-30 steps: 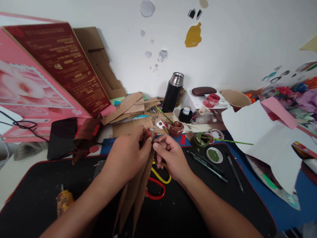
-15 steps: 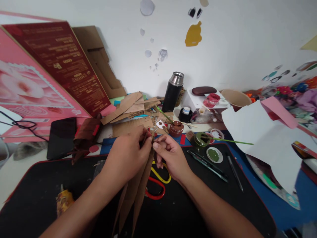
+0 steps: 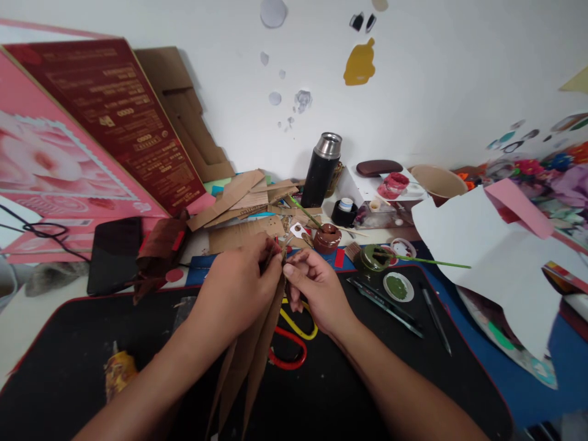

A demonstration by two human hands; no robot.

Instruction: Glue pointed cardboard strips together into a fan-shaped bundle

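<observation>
Long brown cardboard strips [image 3: 257, 349] hang down toward me from between my hands. My left hand [image 3: 243, 278] is closed around their upper end, thumb pressed against the edge. At the same tip, my right hand [image 3: 316, 285] pinches with thumb and fingers; the strips' end lies between them, partly hidden by the fingers. Beneath the hands a pair of scissors with one red and one yellow handle [image 3: 289, 349] lies on the black mat [image 3: 349, 392]. Its blades are hidden behind the strips and my hands.
Behind my hands are cardboard scraps [image 3: 243, 236], a brown paint jar [image 3: 327, 239] and a black thermos [image 3: 319, 174]. Rightward lie a green paint jar [image 3: 374, 260], pens [image 3: 386, 309] and white paper [image 3: 500, 269]. A phone [image 3: 114, 254] and pink box [image 3: 59, 153] are left.
Very little differs. The lower ends of the cardboard strips have swung slightly to the left, while both hands keep their place and grip.
</observation>
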